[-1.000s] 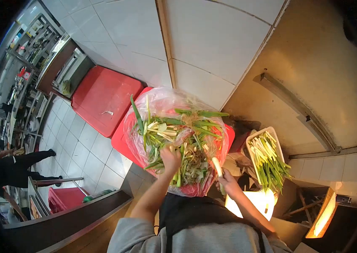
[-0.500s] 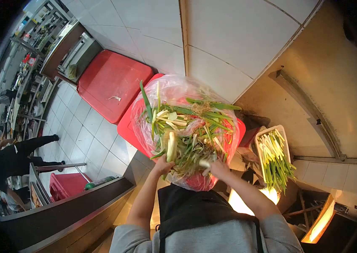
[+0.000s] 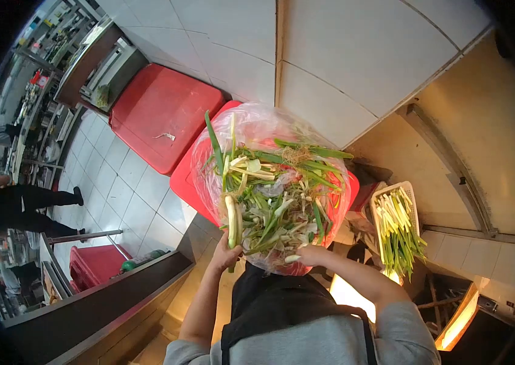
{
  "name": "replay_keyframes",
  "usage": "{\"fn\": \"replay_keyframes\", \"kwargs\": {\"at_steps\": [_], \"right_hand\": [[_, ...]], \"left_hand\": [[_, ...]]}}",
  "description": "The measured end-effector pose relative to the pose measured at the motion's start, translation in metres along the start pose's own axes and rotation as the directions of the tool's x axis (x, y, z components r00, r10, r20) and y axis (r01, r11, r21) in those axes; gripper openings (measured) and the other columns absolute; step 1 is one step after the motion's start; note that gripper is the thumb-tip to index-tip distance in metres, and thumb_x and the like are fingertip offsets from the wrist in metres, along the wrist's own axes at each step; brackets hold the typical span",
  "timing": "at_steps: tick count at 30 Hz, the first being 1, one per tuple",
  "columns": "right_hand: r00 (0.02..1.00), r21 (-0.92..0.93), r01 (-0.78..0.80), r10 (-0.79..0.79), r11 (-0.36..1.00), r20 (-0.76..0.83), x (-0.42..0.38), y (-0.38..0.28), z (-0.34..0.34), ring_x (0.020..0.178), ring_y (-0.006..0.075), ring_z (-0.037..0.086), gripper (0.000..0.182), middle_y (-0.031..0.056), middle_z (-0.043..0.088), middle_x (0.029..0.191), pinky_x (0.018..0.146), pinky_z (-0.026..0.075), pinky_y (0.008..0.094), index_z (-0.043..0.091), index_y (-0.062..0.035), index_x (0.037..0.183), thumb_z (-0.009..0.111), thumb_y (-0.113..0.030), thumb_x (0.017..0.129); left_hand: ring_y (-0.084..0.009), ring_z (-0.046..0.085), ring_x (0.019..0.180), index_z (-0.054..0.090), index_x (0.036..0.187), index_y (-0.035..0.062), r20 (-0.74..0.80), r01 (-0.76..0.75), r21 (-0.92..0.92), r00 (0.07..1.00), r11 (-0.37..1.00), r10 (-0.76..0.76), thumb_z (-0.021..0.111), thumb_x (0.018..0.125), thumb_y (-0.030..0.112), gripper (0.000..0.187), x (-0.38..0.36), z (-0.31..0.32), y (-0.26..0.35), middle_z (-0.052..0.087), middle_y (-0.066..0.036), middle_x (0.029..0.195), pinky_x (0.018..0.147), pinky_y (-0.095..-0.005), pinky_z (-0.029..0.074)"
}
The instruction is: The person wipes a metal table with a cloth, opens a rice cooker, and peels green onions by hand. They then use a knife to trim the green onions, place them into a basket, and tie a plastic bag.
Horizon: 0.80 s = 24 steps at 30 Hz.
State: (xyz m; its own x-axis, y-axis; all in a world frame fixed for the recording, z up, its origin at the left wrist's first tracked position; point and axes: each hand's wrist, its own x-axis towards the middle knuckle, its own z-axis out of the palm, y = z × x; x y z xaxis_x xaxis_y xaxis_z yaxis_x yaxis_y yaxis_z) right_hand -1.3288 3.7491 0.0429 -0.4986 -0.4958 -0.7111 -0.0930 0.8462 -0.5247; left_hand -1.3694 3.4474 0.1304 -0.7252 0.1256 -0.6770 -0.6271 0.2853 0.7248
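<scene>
My left hand (image 3: 227, 251) is closed round thick pale leek stalks (image 3: 232, 219), which stand up from the fist at the left front of the pile. Close to the front edge, my right hand (image 3: 312, 255) is closed on a short whitish piece (image 3: 292, 259) that looks like a leek end; the fingers cover part of it. Between and beyond both hands, leek trimmings (image 3: 275, 213) with green leaves, pale strips and a clump of roots (image 3: 294, 157) lie heaped on a clear plastic bag (image 3: 202, 164). Under the bag is a red lid-like surface (image 3: 185, 182).
A white basket (image 3: 414, 210) of trimmed leeks (image 3: 396, 225) stands at my right. Another red lid (image 3: 160, 115) is at the back left, beside the tiled wall (image 3: 227, 55). Far left, a person (image 3: 26, 210) in dark clothes is near shelves. A dark-edged counter (image 3: 105, 292) runs along my left.
My left hand has moved slightly left and down with the stalks. My right hand has come down toward the near edge with the whitish piece, exposing more trimmings. The distant person has shifted.
</scene>
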Motion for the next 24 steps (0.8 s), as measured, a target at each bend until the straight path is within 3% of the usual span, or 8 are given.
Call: {"fn": "replay_keyframes", "kwargs": {"at_steps": [5, 9, 12, 16, 19, 20, 22, 24], "right_hand": [[0.946, -0.031, -0.26, 0.248, 0.965, -0.21, 0.003, -0.013, -0.082, 0.085, 0.0327, 0.062, 0.04, 0.0178, 0.061, 0.095, 0.07, 0.049, 0.0453, 0.049, -0.0149, 0.118, 0.053, -0.022, 0.079], [0.861, -0.165, -0.294, 0.187, 0.941, -0.472, 0.03, 0.016, -0.141, 0.076, 0.0337, 0.062, 0.024, 0.0153, 0.062, 0.079, 0.063, 0.048, 0.0466, 0.056, -0.008, 0.101, 0.053, -0.022, 0.082], [0.76, -0.03, -0.283, 0.206, 0.959, -0.616, 0.027, 0.014, -0.157, 0.075, 0.035, 0.061, 0.02, 0.0172, 0.061, 0.082, 0.063, 0.047, 0.0479, 0.055, -0.0058, 0.095, 0.053, -0.02, 0.082], [0.64, 0.219, -0.267, 0.342, 0.939, -0.688, 0.018, 0.013, -0.114, 0.088, 0.0363, 0.058, 0.03, 0.019, 0.059, 0.096, 0.07, 0.047, 0.0472, 0.051, -0.0049, 0.11, 0.05, -0.022, 0.085], [0.609, 0.42, 0.094, 0.282, 0.903, -0.741, 0.012, 0.022, -0.045, 0.09, 0.0377, 0.055, 0.039, 0.0224, 0.053, 0.103, 0.07, 0.047, 0.0468, 0.042, -0.0041, 0.119, 0.052, -0.011, 0.082], [0.432, 0.238, 0.223, 0.123, 0.945, -0.893, 0.017, 0.032, -0.012, 0.089, 0.0364, 0.056, 0.043, 0.0222, 0.052, 0.103, 0.07, 0.047, 0.0458, 0.04, -0.0031, 0.121, 0.052, -0.006, 0.08], [0.661, 0.815, 0.247, 0.524, 0.524, -0.537, 0.002, 0.015, 0.03, 0.087, 0.0287, 0.055, 0.044, 0.0174, 0.051, 0.102, 0.072, 0.047, 0.041, 0.04, -0.0007, 0.121, 0.053, -0.001, 0.079], [0.74, 0.969, 0.24, 0.637, 0.051, -0.217, -0.008, -0.009, 0.06, 0.087, 0.0215, 0.053, 0.044, 0.0126, 0.048, 0.103, 0.075, 0.046, 0.0359, 0.041, 0.0015, 0.119, 0.055, 0.0, 0.078]], "left_hand": [[-0.0145, 0.058, 0.062, 0.034, 0.131, 0.0054, 0.005, -0.01, -0.024, 1.0, 1.0, 0.01, 0.053, 0.073, 0.004, 0.061, 0.003, -0.004, -0.006, 0.058, -0.007, 0.082, 0.054, -0.0273, 0.048], [-0.0142, 0.057, 0.061, 0.033, 0.131, 0.0057, 0.055, -0.01, -0.053, 0.998, 0.999, 0.013, 0.053, 0.073, 0.003, 0.062, -0.008, 0.008, 0.003, 0.057, -0.007, 0.081, 0.053, -0.0267, 0.047], [-0.014, 0.054, 0.059, 0.036, 0.127, 0.0049, 0.127, 0.007, -0.075, 0.992, 0.997, 0.002, 0.053, 0.072, 0.001, 0.058, -0.016, 0.023, 0.013, 0.053, -0.006, 0.081, 0.051, -0.0273, 0.046], [-0.0273, 0.055, 0.08, 0.038, 0.123, 0.0023, 0.158, -0.245, 0.234, 0.964, 0.941, 0.212, 0.058, 0.071, 0.008, 0.056, 0.009, 0.054, -0.043, 0.053, -0.016, 0.09, 0.07, -0.0363, 0.046], [-0.0347, 0.051, 0.092, 0.04, 0.117, 0.0008, 0.18, -0.417, 0.27, 0.907, 0.868, 0.38, 0.062, 0.07, 0.012, 0.053, 0.011, 0.081, -0.035, 0.052, -0.022, 0.095, 0.08, -0.0413, 0.042], [-0.037, 0.05, 0.095, 0.041, 0.114, 0.0003, 0.18, -0.465, 0.24, 0.884, 0.852, 0.432, 0.062, 0.069, 0.014, 0.052, 0.01, 0.089, -0.029, 0.051, -0.023, 0.096, 0.082, -0.0428, 0.041], [-0.0365, 0.049, 0.104, 0.034, 0.122, -0.0008, 0.229, -0.392, 0.437, 0.919, 0.81, 0.321, 0.064, 0.071, 0.016, 0.062, 0.029, 0.106, -0.061, 0.049, -0.023, 0.108, 0.086, -0.0428, 0.041], [-0.0398, 0.049, 0.105, 0.033, 0.122, -0.0006, 0.222, -0.289, 0.6, 0.956, 0.746, 0.192, 0.065, 0.071, 0.018, 0.063, 0.029, 0.121, -0.056, 0.048, -0.023, 0.111, 0.087, -0.0457, 0.04]]}}
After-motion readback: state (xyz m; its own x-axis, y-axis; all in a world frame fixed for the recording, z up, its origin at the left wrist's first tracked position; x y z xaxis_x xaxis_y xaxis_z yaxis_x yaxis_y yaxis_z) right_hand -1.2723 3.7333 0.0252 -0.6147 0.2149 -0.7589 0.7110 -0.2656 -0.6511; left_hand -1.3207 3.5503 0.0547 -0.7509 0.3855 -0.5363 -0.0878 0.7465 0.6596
